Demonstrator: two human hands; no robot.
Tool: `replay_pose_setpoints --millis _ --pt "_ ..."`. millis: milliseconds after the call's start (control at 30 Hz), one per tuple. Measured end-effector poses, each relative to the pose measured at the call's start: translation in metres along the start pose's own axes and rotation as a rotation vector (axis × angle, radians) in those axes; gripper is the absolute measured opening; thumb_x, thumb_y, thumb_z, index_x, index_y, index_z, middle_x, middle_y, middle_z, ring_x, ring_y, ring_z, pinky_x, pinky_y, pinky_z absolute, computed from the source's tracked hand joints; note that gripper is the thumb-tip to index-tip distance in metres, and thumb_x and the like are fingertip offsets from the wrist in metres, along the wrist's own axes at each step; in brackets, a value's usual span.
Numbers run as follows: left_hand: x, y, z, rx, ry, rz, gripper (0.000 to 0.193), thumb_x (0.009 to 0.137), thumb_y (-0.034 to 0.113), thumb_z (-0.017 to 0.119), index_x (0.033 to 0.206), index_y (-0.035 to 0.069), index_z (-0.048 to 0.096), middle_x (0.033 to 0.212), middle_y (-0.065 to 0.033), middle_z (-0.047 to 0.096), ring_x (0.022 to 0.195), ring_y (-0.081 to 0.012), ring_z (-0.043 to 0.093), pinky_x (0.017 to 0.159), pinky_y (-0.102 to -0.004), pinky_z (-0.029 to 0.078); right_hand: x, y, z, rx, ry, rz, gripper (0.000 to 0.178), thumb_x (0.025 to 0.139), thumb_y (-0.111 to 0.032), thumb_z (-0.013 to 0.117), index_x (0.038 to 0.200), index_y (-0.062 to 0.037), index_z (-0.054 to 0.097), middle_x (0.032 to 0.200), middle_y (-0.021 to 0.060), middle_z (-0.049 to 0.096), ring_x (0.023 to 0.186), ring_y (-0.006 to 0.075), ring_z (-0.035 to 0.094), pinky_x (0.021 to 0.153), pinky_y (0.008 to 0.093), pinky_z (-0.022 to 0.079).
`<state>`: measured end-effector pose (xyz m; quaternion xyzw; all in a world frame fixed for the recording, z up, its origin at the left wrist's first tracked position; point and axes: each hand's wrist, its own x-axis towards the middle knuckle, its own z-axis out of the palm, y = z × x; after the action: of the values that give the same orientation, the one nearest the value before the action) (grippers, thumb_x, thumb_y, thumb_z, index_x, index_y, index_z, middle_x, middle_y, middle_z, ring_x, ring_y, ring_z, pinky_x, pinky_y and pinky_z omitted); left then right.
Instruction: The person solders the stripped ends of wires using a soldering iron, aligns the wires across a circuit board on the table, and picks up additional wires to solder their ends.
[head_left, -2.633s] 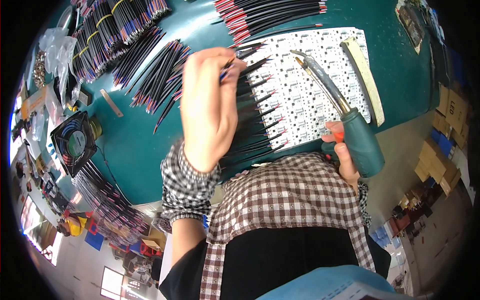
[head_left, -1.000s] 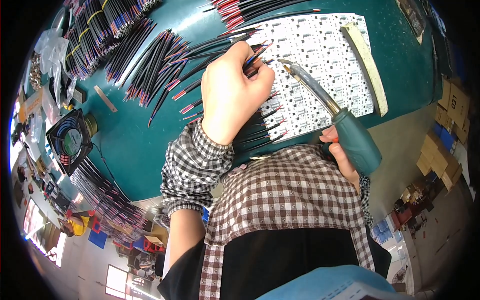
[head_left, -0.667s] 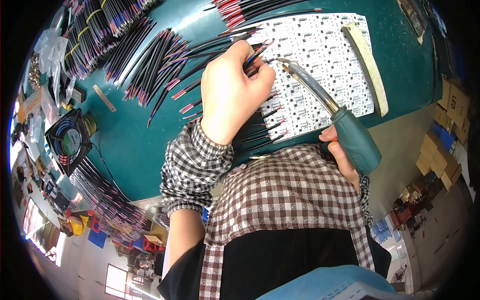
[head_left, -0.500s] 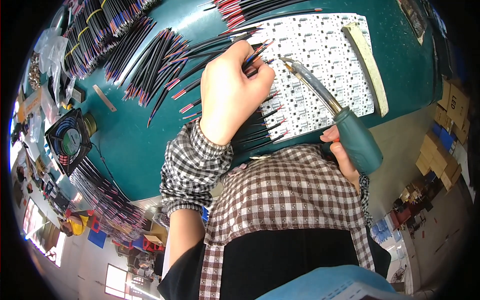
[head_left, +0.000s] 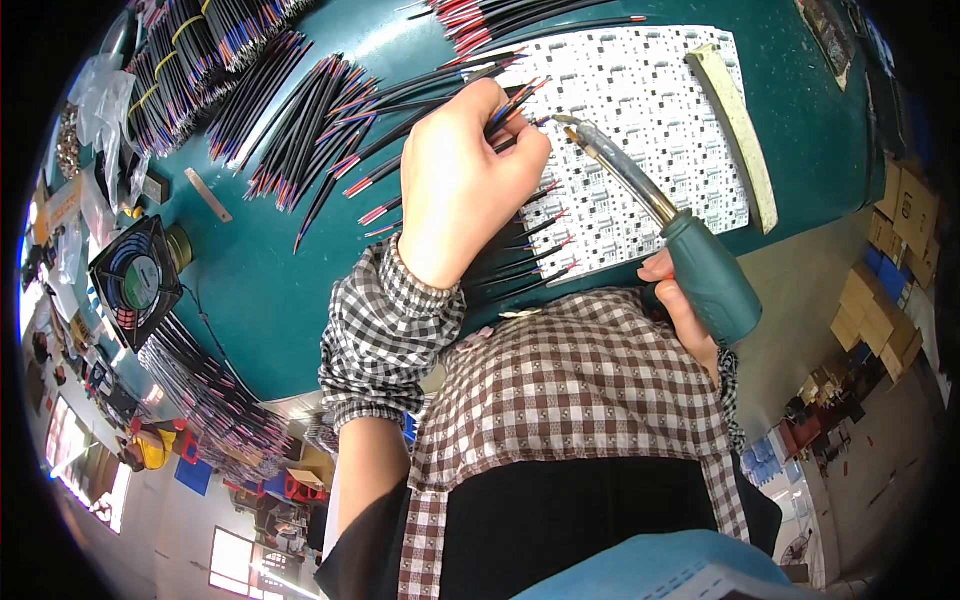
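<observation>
Some wires [head_left: 512, 106] sit pinched in the left hand [head_left: 465, 180] at the board's [head_left: 650, 130] left edge while the right hand [head_left: 686, 312] clasps the iron [head_left: 712, 280], a steady pinch and a light touch of its tip [head_left: 581, 142] seeming best.

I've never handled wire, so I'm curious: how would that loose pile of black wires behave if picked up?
The wires look springy rather than floppy, lying nearly straight. They'd probably slide apart, since no band shows around them. Each seems light, being thin.
</observation>
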<state>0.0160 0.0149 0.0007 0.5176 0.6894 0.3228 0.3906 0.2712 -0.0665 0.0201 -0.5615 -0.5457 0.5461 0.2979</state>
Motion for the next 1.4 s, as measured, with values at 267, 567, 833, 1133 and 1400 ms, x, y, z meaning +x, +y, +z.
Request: replay_pose_setpoints --millis 267,567,833,1133,1400 --pt "0.003 0.001 0.000 0.033 0.000 0.005 0.015 0.071 0.014 0.064 0.074 0.000 0.059 0.066 -0.0168 0.062 0.060 -0.0356 0.062 0.056 -0.0381 0.049 0.002 -0.002 0.002 0.019 0.014 0.002 0.049 0.075 -0.001 0.079 0.116 0.0087 0.055 0.088 0.0104 0.069 0.080 0.0151 0.065 0.076 0.0289 0.052" --pt "0.001 -0.001 0.000 0.025 -0.010 0.006 0.015 0.071 0.014 0.064 0.074 0.000 0.059 0.065 -0.0175 0.061 0.059 -0.0365 0.061 0.056 -0.0382 0.049 -0.004 0.002 0.000 0.008 0.017 -0.020 0.050 0.076 -0.001 0.077 0.118 0.0102 0.052 0.086 0.0105 0.069 0.081 0.0179 0.067 0.079 0.0309 0.054" --pt "-0.027 0.028 -0.020 -0.437 -0.110 0.026 0.013 0.079 -0.004 0.068 0.081 0.000 0.055 0.071 0.0017 0.058 0.064 -0.0015 0.048 0.056 -0.0176 0.040 0.011 -0.036 0.004 0.375 0.030 0.021 0.053 0.094 -0.027 0.059 0.131 0.0073 0.042 0.112 0.0144 0.057 0.099 0.0254 0.063 0.084 0.0389 0.056" --pt "-0.050 0.042 -0.010 -0.544 -0.230 0.108 0.012 0.081 -0.002 0.067 0.086 0.001 0.057 0.069 0.0033 0.056 0.057 0.0010 0.043 0.050 -0.0168 0.033 0.056 -0.078 0.036 0.389 0.064 0.030 0.060 0.079 0.012 0.063 0.135 0.0028 0.043 0.112 0.0107 0.057 0.102 0.0216 0.062 0.089 0.0341 0.052" --pt "-0.065 0.045 0.011 -0.727 -0.077 0.064 0.014 0.082 -0.005 0.068 0.087 0.000 0.056 0.071 0.0011 0.060 0.063 0.0001 0.050 0.054 -0.0167 0.039 0.054 -0.071 0.039 0.386 0.093 -0.048 0.056 0.080 0.013 0.063 0.131 0.0018 0.044 0.104 0.0066 0.053 0.091 0.0169 0.060 0.082 0.0313 0.051"
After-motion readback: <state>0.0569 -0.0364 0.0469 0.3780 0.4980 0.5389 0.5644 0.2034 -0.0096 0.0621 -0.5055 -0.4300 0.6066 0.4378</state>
